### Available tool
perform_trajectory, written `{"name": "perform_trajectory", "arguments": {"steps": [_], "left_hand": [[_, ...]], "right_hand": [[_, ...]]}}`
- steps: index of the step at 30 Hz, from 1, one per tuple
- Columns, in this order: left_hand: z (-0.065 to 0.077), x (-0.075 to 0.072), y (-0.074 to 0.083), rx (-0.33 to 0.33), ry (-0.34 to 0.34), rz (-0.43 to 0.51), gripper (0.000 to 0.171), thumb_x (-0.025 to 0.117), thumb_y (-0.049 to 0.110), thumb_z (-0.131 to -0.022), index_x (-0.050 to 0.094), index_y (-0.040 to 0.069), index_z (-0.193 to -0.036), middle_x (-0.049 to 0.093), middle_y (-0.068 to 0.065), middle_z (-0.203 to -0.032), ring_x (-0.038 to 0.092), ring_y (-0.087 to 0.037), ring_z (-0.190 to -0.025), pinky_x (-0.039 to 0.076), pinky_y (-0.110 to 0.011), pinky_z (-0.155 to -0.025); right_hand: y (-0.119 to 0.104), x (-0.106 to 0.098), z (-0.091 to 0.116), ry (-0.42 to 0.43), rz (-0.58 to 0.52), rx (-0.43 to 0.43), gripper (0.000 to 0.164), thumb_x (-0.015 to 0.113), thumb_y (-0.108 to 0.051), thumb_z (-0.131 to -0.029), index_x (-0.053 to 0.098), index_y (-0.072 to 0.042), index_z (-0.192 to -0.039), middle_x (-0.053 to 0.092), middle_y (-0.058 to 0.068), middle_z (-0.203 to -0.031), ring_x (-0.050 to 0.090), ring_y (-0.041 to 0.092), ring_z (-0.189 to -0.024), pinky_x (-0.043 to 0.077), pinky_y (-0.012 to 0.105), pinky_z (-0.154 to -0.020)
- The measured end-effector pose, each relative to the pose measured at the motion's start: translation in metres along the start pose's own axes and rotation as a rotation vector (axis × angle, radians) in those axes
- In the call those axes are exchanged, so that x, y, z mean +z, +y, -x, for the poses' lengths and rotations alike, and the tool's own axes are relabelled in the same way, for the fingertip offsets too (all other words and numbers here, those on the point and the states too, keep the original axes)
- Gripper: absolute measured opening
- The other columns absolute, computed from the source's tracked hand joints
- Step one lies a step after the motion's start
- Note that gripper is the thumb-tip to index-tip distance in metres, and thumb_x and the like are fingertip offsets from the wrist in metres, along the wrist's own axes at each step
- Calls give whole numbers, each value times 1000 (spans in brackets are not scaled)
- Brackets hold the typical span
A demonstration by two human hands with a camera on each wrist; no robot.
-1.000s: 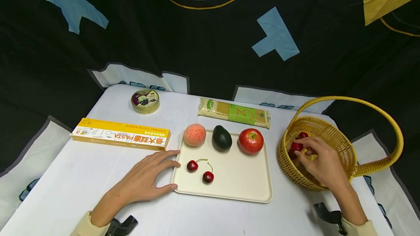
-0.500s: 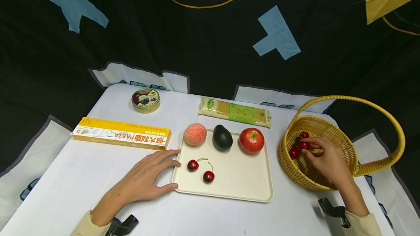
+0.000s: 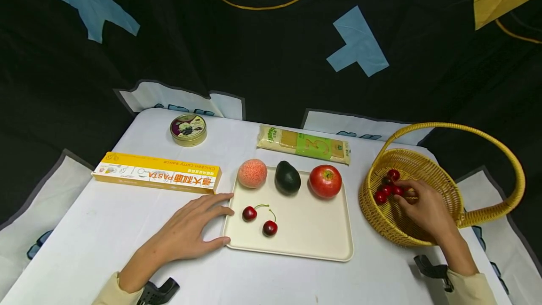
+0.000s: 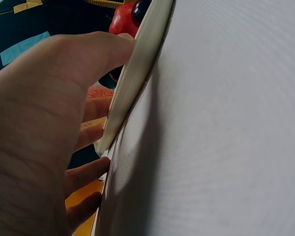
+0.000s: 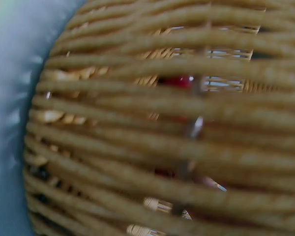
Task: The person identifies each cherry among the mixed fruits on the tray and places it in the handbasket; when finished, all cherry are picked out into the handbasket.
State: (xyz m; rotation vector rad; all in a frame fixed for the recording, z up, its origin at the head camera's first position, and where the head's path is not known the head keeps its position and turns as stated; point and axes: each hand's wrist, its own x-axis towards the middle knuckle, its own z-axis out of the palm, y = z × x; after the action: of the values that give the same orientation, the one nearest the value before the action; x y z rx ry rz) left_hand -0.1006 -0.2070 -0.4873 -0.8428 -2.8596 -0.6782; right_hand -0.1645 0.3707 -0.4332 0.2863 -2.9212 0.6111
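My left hand (image 3: 188,229) lies at the left edge of a cream tray (image 3: 313,244), fingers spread; in the left wrist view the thumb touches its rim (image 4: 132,73). Two stemmed cherries (image 3: 249,213) sit on the tray's near left part. A pink, rough-skinned round fruit (image 3: 252,173), a dark avocado (image 3: 287,178) and a red tomato-like fruit (image 3: 325,181) line its far side. My right hand (image 3: 425,208) reaches into a yellow wicker basket (image 3: 381,229) and pinches a cherry (image 3: 397,190). Several more cherries (image 3: 380,196) lie beside its fingertips. Wicker hides most of the right wrist view.
A yellow pasta box (image 3: 156,172) lies left of the tray, with a round tin (image 3: 188,130) behind it. Beyond the tray is a noodle packet (image 3: 303,144). The basket's tall handle (image 3: 487,140) arches over its right side. A black curtain (image 3: 271,60) hangs behind the table.
My right hand has moved slightly right within the basket with the cherry at its fingertips, and more cherries show to its left. The left hand has stayed at the tray edge.
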Motion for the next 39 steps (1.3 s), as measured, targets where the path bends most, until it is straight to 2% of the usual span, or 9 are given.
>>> {"name": "perform_trajectory", "arguments": {"steps": [10, 18, 25, 33, 39], "left_hand": [[1, 0, 1, -21, -15, 0, 53, 84, 56, -87, 72, 31, -133, 47, 7, -167, 48, -29, -150, 43, -56, -119], [1, 0, 0, -15, -10, -7, 54, 84, 55, -86, 72, 31, -133, 47, 6, -167, 49, -28, -150, 43, -55, -119], [1, 1, -1, -10, -6, -15, 54, 84, 56, -86, 72, 32, -133, 46, 8, -167, 48, -27, -150, 44, -54, -119], [1, 0, 0, -8, -2, -15, 54, 85, 56, -86, 72, 32, -132, 47, 7, -166, 48, -26, -150, 44, -54, -118], [0, 1, 0, 1, 0, -10, 54, 85, 56, -86, 72, 31, -132, 48, 7, -166, 48, -25, -150, 45, -54, -117]], "right_hand": [[9, 1, -2, -50, 26, 39, 38, 84, -5, -90, 71, 5, -123, 67, 33, -119, 71, 46, -95, 64, 61, -78], [16, 0, -7, -71, 48, 22, 36, 85, -4, -87, 70, 5, -118, 69, 30, -112, 70, 41, -90, 63, 53, -71], [18, -2, -9, -119, 63, 60, 36, 84, -5, -89, 68, 5, -120, 67, 29, -109, 64, 34, -85, 60, 45, -68], [19, -2, -11, -139, 66, 70, 37, 82, -5, -91, 68, 6, -123, 68, 31, -111, 66, 38, -89, 63, 57, -75], [21, -2, -10, -142, 63, 78, 38, 81, -6, -91, 67, 6, -124, 67, 33, -115, 66, 41, -91, 63, 59, -76]]}}
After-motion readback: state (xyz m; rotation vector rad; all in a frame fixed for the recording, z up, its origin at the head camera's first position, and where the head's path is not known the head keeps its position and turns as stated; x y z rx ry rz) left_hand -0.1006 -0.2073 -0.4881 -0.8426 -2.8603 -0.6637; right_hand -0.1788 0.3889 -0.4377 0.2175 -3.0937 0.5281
